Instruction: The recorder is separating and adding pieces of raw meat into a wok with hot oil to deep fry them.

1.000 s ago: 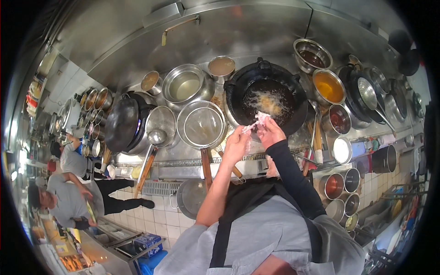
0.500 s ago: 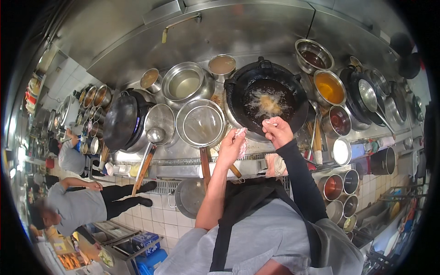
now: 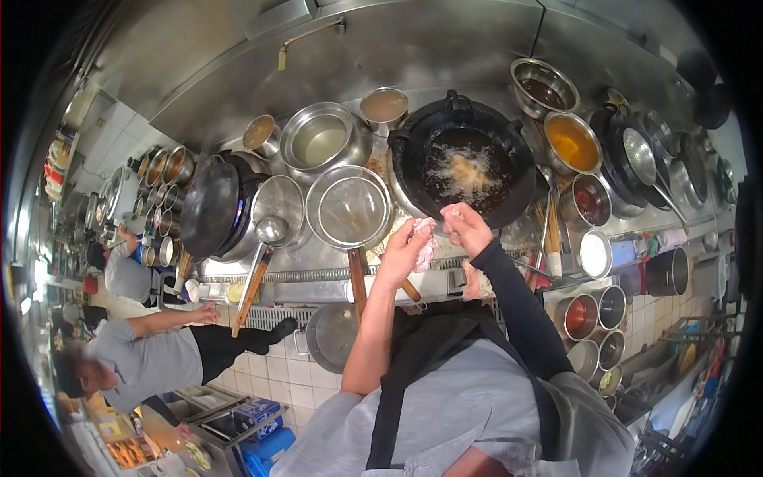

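At about seven o'clock from the wok [image 3: 405, 173], the left hand [image 3: 402, 253] grips a lump of pink meat [image 3: 426, 245], its thumb and fingers closed around it so that part sticks out toward three o'clock, probably to leave that side free for the other hand. The right hand [image 3: 469, 230] is at six o'clock, just beside the meat, fingertips drawn together in a pinch; whether a scrap sits between them I cannot tell. Both stay at the near rim, which seems to keep them close to the oil yet out of the bubbling around the golden food [image 3: 467, 175]. A black sleeve [image 3: 517, 298] covers the right forearm, likely against spatter. Between eight and nine o'clock, the strainer [image 3: 350, 207] lies with its handle toward six, presumably for an easy grab; farther out, a ladle [image 3: 272, 230] rests across a second strainer [image 3: 288, 197], handle also toward the person. Between two and three o'clock, an amber bowl [image 3: 572, 145] stands near the wok, apparently within reach.
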### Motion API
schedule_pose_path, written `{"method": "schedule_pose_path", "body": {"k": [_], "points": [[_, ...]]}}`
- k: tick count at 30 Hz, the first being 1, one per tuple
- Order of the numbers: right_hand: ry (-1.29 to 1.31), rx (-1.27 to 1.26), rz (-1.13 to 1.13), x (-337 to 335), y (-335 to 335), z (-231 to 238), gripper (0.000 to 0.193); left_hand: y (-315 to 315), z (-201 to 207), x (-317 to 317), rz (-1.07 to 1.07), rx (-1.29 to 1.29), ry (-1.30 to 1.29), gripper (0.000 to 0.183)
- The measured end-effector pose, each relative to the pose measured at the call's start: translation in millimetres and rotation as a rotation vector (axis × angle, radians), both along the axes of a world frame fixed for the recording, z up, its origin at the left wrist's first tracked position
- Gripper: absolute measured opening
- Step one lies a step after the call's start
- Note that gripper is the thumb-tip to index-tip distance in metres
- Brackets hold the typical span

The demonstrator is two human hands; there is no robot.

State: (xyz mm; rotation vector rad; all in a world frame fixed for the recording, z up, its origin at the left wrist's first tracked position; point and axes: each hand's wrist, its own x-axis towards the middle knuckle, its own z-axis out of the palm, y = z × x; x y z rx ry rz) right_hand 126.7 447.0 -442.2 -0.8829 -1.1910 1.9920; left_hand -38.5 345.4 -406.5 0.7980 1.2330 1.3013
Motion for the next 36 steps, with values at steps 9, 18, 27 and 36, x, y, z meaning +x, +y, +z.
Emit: {"method": "schedule_pose_path", "body": {"k": [9,18,27,36], "points": [[0.090,0.011,0.047,15,-5,24,0.016,1,2,-2,0.056,0.030,-0.144,0.024],[0.308,-0.349,-0.052,18,4,22,0.018,0,-2,-5,0.045,0.032,-0.167,0.023],[-0.378,0.526,-0.111,39,41,-65,0.019,2,-5,-7,0.097,0.073,-0.108,0.022],[-1.333,0.922,-0.077,119,105,-108,0.034,-3,2,-8,0.071,0.017,-0.128,0.028]]}}
